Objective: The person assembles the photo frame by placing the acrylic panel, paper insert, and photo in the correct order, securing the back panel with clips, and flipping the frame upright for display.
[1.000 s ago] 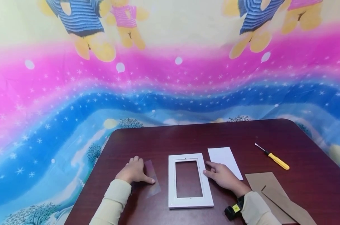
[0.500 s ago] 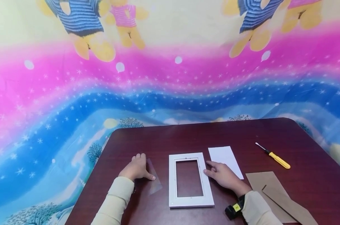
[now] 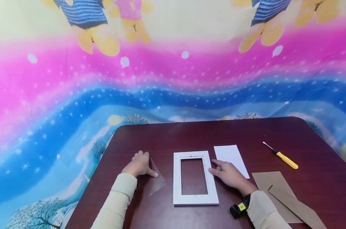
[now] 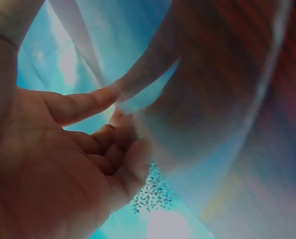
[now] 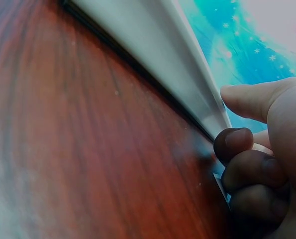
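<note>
My left hand (image 3: 139, 164) holds a thin clear plastic sheet (image 3: 158, 184) by its edge, left of the frame, with the thumb lying over it. In the left wrist view the see-through sheet (image 4: 207, 134) stands tilted in front of the bent fingers. A white picture frame (image 3: 177, 181) with an open middle lies flat on the dark table. At its right side is my right hand (image 3: 228, 174), thumb and finger at the frame's edge. Close up in the right wrist view, those fingertips meet the frame's side (image 5: 148, 45) while the other fingers are curled.
A white paper rectangle (image 3: 230, 157) lies behind my right hand. Farther right are a yellow-handled screwdriver (image 3: 285, 159) and a brown backing board (image 3: 270, 181) with its stand leg (image 3: 295, 203). A printed cloth (image 3: 173, 79) hangs behind the table (image 3: 190, 133).
My left hand has shifted slightly right and lifted the clear sheet's edge, tilting it. The right hand stays at the frame. The head view has dipped a little.
</note>
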`<state>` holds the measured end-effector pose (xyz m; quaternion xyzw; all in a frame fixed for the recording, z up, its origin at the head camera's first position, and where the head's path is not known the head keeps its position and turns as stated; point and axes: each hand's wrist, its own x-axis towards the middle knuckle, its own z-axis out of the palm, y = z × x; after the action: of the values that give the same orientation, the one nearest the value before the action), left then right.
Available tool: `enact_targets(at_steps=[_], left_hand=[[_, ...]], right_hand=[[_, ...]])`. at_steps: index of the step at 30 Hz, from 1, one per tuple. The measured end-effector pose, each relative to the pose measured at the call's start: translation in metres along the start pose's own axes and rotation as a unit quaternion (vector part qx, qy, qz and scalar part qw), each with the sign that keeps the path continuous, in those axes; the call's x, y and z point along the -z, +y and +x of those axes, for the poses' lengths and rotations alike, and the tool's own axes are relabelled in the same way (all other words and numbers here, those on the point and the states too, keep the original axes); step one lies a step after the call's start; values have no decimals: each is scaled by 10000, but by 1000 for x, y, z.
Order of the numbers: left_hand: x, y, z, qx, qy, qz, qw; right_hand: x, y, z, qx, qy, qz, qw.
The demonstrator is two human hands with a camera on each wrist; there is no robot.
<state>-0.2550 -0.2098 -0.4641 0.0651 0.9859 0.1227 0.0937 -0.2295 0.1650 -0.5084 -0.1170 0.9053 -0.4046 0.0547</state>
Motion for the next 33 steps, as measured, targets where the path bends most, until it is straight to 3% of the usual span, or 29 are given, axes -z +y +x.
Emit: enact_targets(at_steps=[11, 17, 22, 26, 29, 33], left_hand=[[-1, -10, 3, -301, 156, -41, 9994], [4, -18, -1, -296, 225, -658, 9971], [17, -26, -2, -407, 74, -1151, 9925], [30, -34, -1, -739, -286, -1679, 9826], [39, -41, -1, -957, -649, -2135, 9701], [48, -49, -6, -1030, -1023, -2622, 9540]], right_hand=[[-1, 1, 0, -81, -21, 114, 9999], [-2, 2, 1, -71, -25, 46, 10000], [-1, 2, 2, -83, -14, 40, 10000], [-1, 1, 2, -65, -43, 75, 9999], [-1, 1, 2, -44, -38, 79, 10000], [-1, 0, 1, -79, -9, 99, 9999]])
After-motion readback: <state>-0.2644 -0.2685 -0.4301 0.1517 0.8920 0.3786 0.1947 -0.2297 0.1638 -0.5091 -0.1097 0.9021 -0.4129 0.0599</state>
